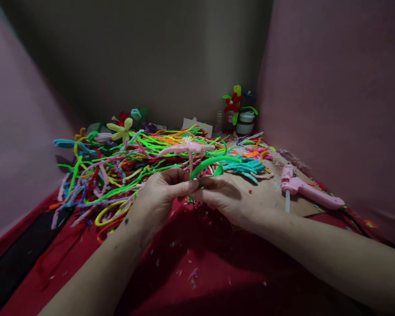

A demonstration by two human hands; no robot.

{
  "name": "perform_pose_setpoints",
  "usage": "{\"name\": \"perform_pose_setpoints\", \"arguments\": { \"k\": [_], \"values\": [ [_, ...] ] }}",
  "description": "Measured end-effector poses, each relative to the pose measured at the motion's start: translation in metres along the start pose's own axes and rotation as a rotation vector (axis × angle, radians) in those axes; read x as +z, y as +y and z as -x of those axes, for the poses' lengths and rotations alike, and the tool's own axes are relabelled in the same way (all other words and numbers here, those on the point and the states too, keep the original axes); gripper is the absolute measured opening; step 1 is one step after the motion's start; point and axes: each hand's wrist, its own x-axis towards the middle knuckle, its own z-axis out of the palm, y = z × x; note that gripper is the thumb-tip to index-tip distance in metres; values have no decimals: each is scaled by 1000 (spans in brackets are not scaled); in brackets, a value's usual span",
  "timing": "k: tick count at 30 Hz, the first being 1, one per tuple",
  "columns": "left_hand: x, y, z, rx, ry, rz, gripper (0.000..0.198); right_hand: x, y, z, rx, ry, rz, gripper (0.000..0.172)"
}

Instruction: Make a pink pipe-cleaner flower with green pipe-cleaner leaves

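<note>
Near the middle, a pink flower [188, 148] of fuzzy pipe cleaner stands upright on a thin stem, with pale strands at its centre. My left hand [164, 188] pinches the stem low down between thumb and fingers. Close against it, my right hand [222, 195] has its fingers pressed together at the same spot, on the base of a green pipe cleaner leaf [213, 162]. The leaf curves up and to the right from the fingertips. Where the stem and leaf meet is partly hidden by the fingers.
A large heap of coloured pipe cleaners [145, 151] spreads behind and left. Right lies a pink glue gun [312, 191] on cardboard [266, 197]. Blue pieces [246, 166] lie nearer. Finished flowers [233, 103] and a lidded jar [245, 124] stand behind. Scraps dot the red cloth [197, 254].
</note>
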Motion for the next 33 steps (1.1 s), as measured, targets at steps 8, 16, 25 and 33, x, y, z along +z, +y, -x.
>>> {"name": "perform_pose_setpoints", "arguments": {
  "k": [8, 16, 25, 33],
  "values": [
    [-2, 8, 5, -14, -30, -100, 13, -6, 19, -7, 78, -99, -20, 7],
    [-8, 6, 6, 20, -72, -71, 7, -11, 28, -7, 40, -233, -7, 21],
    [-6, 12, 6, -74, -222, 251, 5, -11, 29, -4, 54, -392, 6, 23],
    [-8, 11, 6, -126, -304, 271, 13, -11, 22, -3, 131, -359, -45, 20]
  ]
}}
